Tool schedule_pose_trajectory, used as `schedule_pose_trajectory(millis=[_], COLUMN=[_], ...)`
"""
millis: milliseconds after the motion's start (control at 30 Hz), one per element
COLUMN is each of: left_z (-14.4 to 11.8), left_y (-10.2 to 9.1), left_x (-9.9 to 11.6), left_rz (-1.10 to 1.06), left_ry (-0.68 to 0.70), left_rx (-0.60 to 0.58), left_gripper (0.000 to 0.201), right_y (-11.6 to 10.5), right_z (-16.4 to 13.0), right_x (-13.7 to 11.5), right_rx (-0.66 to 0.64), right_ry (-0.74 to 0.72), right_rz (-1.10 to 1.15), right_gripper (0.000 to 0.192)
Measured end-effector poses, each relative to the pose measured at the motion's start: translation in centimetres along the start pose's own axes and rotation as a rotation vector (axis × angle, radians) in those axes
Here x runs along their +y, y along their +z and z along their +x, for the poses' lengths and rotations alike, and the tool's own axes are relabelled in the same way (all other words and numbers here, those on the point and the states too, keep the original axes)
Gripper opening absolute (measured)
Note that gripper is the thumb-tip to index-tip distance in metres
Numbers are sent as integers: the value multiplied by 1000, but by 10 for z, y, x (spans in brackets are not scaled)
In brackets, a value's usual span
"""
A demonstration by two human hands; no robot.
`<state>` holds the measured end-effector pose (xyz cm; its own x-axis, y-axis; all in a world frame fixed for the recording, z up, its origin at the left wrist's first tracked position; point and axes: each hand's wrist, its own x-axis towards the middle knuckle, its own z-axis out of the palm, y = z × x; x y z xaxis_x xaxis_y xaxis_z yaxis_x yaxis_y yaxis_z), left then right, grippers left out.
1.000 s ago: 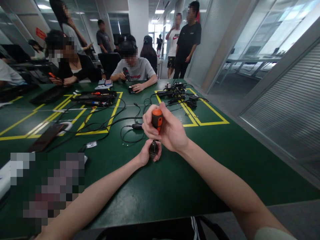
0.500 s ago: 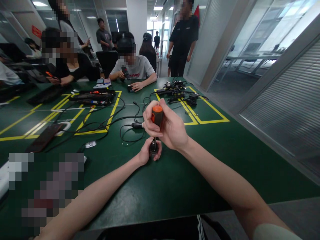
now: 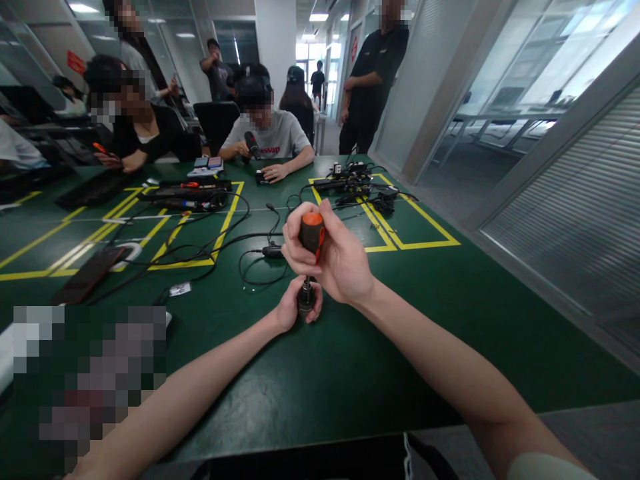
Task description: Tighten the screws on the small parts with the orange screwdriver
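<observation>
My right hand is wrapped round the orange and dark grey handle of a screwdriver, which stands nearly upright with its shaft pointing down. Below it, my left hand grips a dark, round object low over the table. The shaft meets the top of that object; the tip itself is hidden. Fingers cover much of the dark object, so its exact kind cannot be made out. Just beyond the right hand lies a small black connector on a thin cable.
The green table bears yellow tape outlines. Black cables run across its left side near a dark flat slab. Beyond are a tool tray and a heap of black cords. A co-worker sits opposite.
The screwdriver handle has turned and tilted slightly in my right hand, which has shifted a little left. My left hand keeps its hold. In the background, standing people have changed their arm positions.
</observation>
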<state>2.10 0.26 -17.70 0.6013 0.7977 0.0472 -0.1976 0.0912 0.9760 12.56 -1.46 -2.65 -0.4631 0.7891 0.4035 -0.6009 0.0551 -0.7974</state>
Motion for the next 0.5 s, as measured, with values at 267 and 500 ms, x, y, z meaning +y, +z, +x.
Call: schedule_pose_trajectory(millis=[267,500], left_z=[1,0], left_y=[0,0], left_x=[-2,1], left_rz=[-6,-17], left_ry=[3,-13], left_rx=[0,-15], left_gripper=[71,72], right_y=[-1,-2], right_z=[-1,-2], right_x=[-2,-5], right_rx=[-45,-19], right_ry=[0,4], right_rz=[-16,53], right_gripper=[48,44])
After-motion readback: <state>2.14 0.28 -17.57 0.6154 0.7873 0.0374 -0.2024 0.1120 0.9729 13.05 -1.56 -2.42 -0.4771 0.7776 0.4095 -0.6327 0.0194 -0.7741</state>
